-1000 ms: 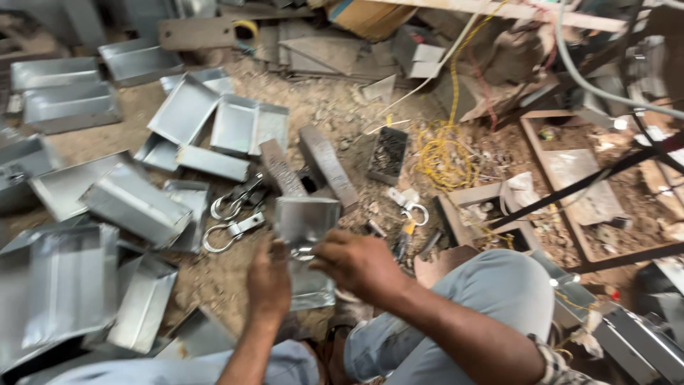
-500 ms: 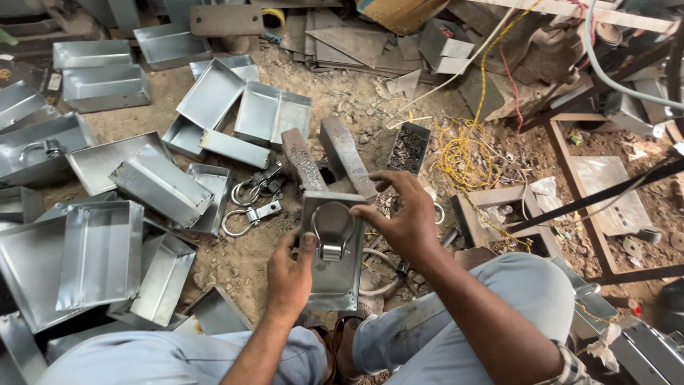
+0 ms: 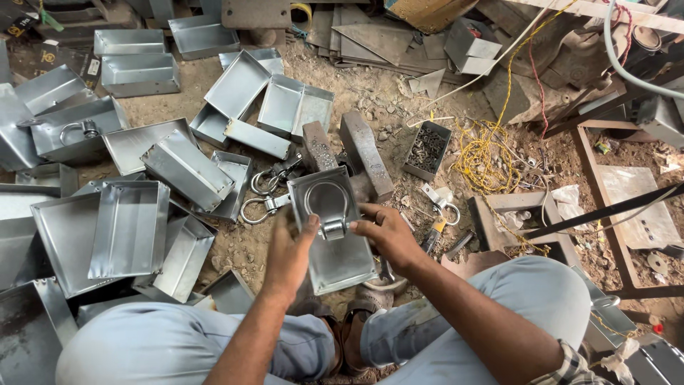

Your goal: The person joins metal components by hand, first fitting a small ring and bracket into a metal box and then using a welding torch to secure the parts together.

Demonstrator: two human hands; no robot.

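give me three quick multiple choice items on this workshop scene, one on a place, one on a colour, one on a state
1. Where does the small box of dark fasteners lie?
A. left of the yellow wire
B. on the person's knee
C. inside a tray

2. What colour is the tangled wire?
A. blue
B. yellow
C. white

3. How is the metal tray with the ring handle held?
A. by one hand
B. by both hands
C. by neither

Answers: 1 A, it sits on the ground just left of the wire. 2 B, plainly yellow. 3 B, left hand and right hand grip opposite sides.
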